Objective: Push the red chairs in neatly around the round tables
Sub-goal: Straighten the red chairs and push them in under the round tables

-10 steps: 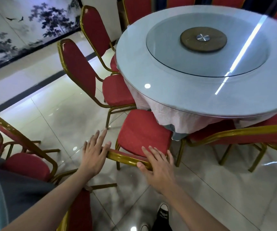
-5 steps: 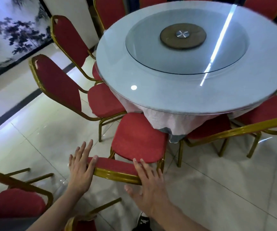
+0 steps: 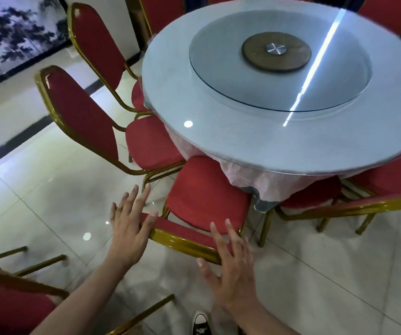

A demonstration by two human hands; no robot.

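**Both hands flat on the chair back**

Nearest to the camera there's a black sneaker on the tile floor, plus part of another red chair at the bottom left corner.

Then the hands. The left hand has its fingers spread straight, thumb touching the left end of the chair back. The right hand is spread wide too, fingers laid over the right end of the gold top rail. Neither one is curled around anything, just flat palms.

That chair's seat sits partly under the edge of the round table, touching the pink tablecloth that hangs down.

Left of it, 2 more chairs, a near one and a far one, have their seats tucked at the table rim. On the right, another chair's rail runs across. The table has a glass turntable in the middle.
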